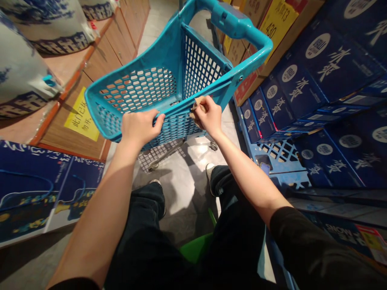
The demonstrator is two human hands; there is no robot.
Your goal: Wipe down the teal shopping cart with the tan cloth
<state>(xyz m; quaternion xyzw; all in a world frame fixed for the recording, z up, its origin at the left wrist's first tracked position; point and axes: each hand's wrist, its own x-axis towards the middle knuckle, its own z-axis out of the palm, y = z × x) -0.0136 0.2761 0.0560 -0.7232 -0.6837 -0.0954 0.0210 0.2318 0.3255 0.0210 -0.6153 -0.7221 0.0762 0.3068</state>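
Note:
A blue plastic shopping cart point(169, 94) stands before me, its basket walls full of holes. My left hand point(139, 127) is wrapped over the near rim of the basket, thumb on the outer side. Farther right along the same side, my right hand point(209, 114) pinches a crumpled brown piece point(198, 105), which looks like paper or cloth, against the cart's side. Part of that piece is hidden by my fingers. The cart's push handle point(254, 34) is at the upper right, away from both hands.
Blue printed boxes point(294, 80) are stacked on a blue plastic pallet point(269, 155) at the right. Wooden cabinets point(105, 56) with large blue-and-white jars point(54, 26) line the left. Below them stand dark blue boxes point(27, 193). Something green point(196, 247) shows between my legs.

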